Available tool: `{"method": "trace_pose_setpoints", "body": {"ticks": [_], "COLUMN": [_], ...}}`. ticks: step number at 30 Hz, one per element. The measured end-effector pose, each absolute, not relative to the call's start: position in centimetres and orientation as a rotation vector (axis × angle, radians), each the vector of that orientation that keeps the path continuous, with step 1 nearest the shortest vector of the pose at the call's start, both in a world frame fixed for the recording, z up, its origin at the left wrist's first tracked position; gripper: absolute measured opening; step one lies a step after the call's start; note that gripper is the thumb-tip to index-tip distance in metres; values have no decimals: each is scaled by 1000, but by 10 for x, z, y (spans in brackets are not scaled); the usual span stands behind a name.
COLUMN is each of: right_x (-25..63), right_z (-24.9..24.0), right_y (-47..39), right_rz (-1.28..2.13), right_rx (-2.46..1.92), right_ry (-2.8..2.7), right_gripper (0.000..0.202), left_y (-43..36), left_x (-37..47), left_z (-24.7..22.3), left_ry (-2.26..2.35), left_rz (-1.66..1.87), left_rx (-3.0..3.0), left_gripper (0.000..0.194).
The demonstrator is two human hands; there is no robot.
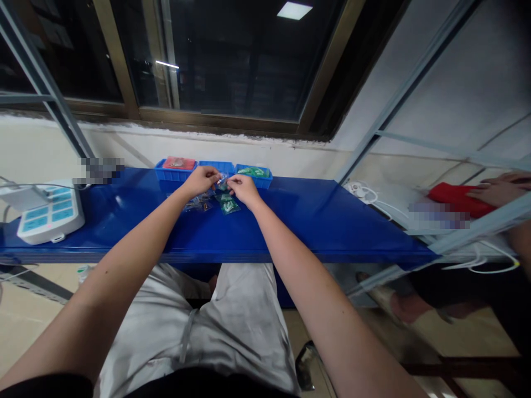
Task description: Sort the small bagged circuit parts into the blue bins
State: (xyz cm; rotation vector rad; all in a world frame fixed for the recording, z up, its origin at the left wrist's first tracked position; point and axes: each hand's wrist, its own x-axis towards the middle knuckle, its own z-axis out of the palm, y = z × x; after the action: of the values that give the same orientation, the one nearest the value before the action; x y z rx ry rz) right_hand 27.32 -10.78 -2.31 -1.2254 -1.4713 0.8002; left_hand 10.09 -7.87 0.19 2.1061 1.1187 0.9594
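Between my two hands, over the blue table, is a small clear plastic bag (223, 179). My left hand (203, 181) pinches its left side, and my right hand (244, 188) pinches its right side with the fingers closed. What the bag holds is too small to make out. Just below my hands lie a green packet (228, 204) and several clear packets (199, 203) with small parts. Behind them stand three blue bins: the left bin (170, 174) holds a red packet (179, 163), and the right bin (265, 181) holds green packets (253, 172).
A white power strip (52, 215) with blue sockets sits on the left of the blue table (315, 221). Metal posts rise at both sides. At the right, another person's hands (504, 188) touch a red item (456, 200), near white cables (363, 192).
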Motion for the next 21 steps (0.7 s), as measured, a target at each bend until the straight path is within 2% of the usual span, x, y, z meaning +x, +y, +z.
{"method": "trace_pose_setpoints", "body": {"ticks": [11,21], "right_x": [280,276], "right_z": [-27,-23], "right_y": [-102,-108], "right_rz": [685,862], "right_rx": [-1242,-1285], "right_ry": [-1411,-1354], "right_gripper": [13,19], "left_y": [-73,-83], "left_x": [101,104], "left_z": [-14,-7], "left_ry": [1199,1197], "left_rz": [969,933], "left_rx": [2060,1949], "left_gripper": [20,19]}}
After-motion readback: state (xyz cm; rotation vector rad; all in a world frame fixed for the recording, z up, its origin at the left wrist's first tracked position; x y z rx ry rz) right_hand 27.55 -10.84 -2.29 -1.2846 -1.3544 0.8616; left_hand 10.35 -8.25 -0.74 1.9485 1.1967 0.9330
